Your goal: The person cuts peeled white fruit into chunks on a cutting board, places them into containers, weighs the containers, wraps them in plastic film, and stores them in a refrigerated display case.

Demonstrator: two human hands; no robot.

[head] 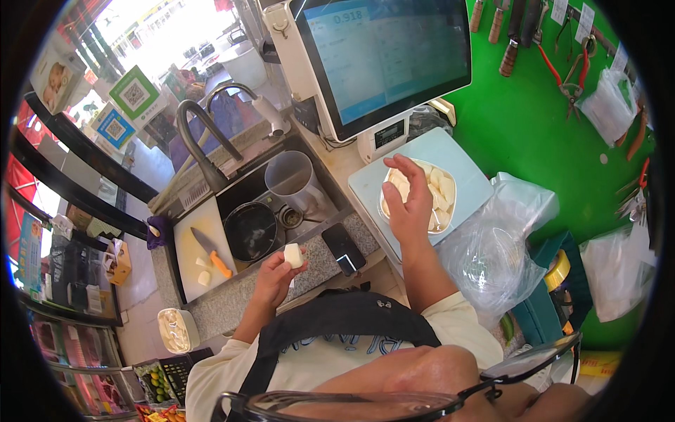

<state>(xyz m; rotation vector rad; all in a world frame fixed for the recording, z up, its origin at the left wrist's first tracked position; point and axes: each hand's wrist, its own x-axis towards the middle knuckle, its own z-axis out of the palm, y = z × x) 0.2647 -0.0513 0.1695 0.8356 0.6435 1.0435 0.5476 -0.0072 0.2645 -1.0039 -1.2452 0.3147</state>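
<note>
My left hand [273,278] pinches a white, smooth-cut piece of food [293,255] between thumb and fingers, above the sink's front edge. My right hand [411,203] is over a clear plastic tub of pale cut pieces [444,192], its thumb and fingers spread and nothing visible between them. Whether it touches the tub cannot be told. The tub stands on the light blue plate of a weighing scale [469,158], partly hidden by that hand. On a white cutting board [184,237] lie a knife with an orange handle [220,264] and small pale pieces [204,277].
The sink holds a dark round bowl [250,232] and a clear plastic jug [290,176], below curved faucets [198,137]. A phone [343,248] lies on the granite counter. Another filled tub [178,331] is at left. Plastic bags [493,258] crowd the right; a screen [390,58] rises behind the scale.
</note>
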